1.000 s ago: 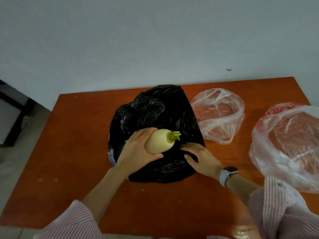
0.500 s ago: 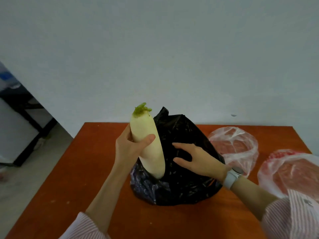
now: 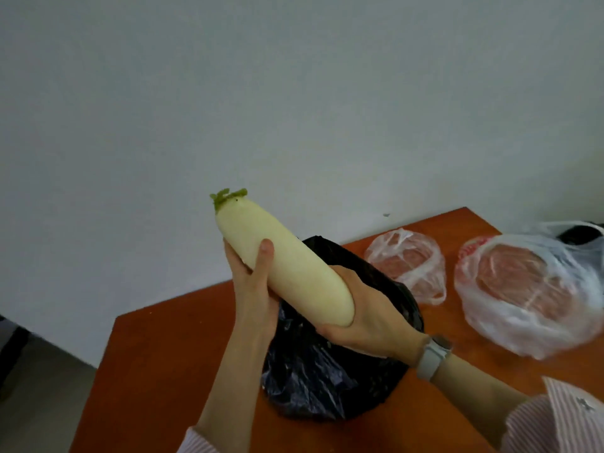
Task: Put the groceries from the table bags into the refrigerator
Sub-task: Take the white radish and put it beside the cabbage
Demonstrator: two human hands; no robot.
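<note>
Far left: strip of grey floor and a dark furniture edge beside the plain pale wall. Left of centre: near corner of the orange-brown wooden table, bare at this end. Centre: long, pale cream-white radish with a trimmed green leafy top, raised clear of the table and tilted, green crown up and to the left, blunt root end down and to the right. Left hand wrapped around the upper half of the radish, thumb laid across the front, fingers behind, striped pink-and-white sleeve at the frame's lower edge. Right hand cupped under and closed around the lower end of the radish, supporting it from below; grey-banded wristwatch on that wrist, second striped sleeve at lower right. Directly beneath and behind both hands: crumpled black plastic bag resting on the table, slack and partly hidden by the forearms, contents not discernible. Right of centre: small translucent plastic bag with reddish contents, on the table just beyond the black bag and apart from it. Far right: larger translucent plastic bag with red print and reddish contents, near the small bag, partly blurred; a further clear bag with something dark inside at the table's right edge, identity not discernible.
</note>
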